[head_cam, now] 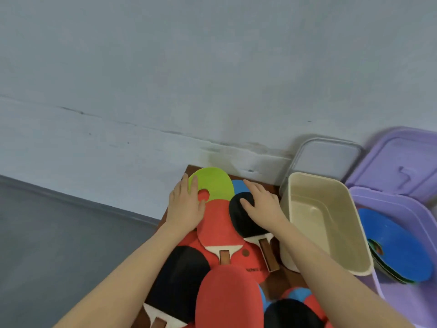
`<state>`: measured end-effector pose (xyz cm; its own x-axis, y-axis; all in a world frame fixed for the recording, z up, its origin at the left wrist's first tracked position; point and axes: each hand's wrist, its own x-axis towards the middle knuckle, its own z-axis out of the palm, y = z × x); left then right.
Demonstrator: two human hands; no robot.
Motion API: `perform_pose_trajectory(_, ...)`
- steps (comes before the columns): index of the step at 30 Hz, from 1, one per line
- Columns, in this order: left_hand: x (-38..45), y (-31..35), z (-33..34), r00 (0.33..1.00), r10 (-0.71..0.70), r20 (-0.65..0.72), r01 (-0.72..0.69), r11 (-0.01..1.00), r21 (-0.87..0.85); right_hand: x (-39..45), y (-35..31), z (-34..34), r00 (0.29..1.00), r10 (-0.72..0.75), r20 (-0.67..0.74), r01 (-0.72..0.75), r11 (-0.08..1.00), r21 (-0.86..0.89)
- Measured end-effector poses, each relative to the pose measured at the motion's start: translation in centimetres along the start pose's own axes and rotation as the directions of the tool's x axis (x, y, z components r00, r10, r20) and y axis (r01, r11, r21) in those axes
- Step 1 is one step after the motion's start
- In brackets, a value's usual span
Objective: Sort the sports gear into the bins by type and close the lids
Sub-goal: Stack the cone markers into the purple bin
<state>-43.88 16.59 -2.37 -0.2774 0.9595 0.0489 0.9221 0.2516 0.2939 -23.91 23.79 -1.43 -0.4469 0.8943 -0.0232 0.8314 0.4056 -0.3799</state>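
A pile of table tennis paddles and flat disc cones covers a small brown table [275,284]. My left hand [185,209] lies flat on a lime green disc cone [216,183] at the far end, fingers spread over its edge. My right hand [262,204] rests on a black paddle [243,220], with its fingertips reaching a blue disc [239,185] behind it. A red paddle [218,229] lies between my hands. More red and black paddles [228,299] sit nearer to me. Neither hand has lifted anything.
A beige bin [331,185] stands open and empty to the right of the table, its grey lid [328,157] leaning on the wall behind. Further right a purple bin [406,207] holds blue discs [397,247], with its lid [402,159] propped up behind. A grey wall runs along the back.
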Motion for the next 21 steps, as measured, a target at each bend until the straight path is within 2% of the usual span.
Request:
perform_pose_trajectory(3,1.6,-2.1,1.5,0.992,-0.116,0.053,0.117,0.993,-0.018,2.7,-0.2,1.7,0.992,0.065,0.112,-0.066,0.998,0.000)
perform_pose_trajectory(6,3.0,-3.8,2.9,0.990,-0.097,0.104,0.105,0.992,-0.074,5.2,0.0,3.4,0.976,0.113,0.185,-0.114,0.993,-0.005)
perform_pose_trajectory(9,4.4,-5.3,4.0,0.999,-0.047,0.013,0.048,0.991,-0.125,7.5,0.1,5.2,0.962,0.155,0.225,-0.157,0.988,-0.009)
perform_pose_trajectory(12,5.5,-6.3,4.7,0.997,0.009,-0.071,-0.024,0.978,-0.207,9.3,-0.3,6.5,0.956,0.177,0.234,-0.199,0.977,0.073)
perform_pose_trajectory(15,5.9,-7.4,5.8,0.986,0.091,-0.140,-0.132,0.937,-0.322,10.1,-0.5,7.6,0.979,0.192,0.075,-0.203,0.961,0.190)
perform_pose_trajectory(18,6.3,-7.7,5.8,0.976,0.103,-0.193,-0.176,0.895,-0.410,10.3,-0.2,7.9,0.962,0.241,-0.125,-0.179,0.909,0.376)
perform_pose_trajectory(21,6.7,-7.2,4.5,0.959,0.093,-0.268,-0.207,0.876,-0.436,10.3,0.0,7.4,0.955,0.212,-0.208,-0.094,0.880,0.466)
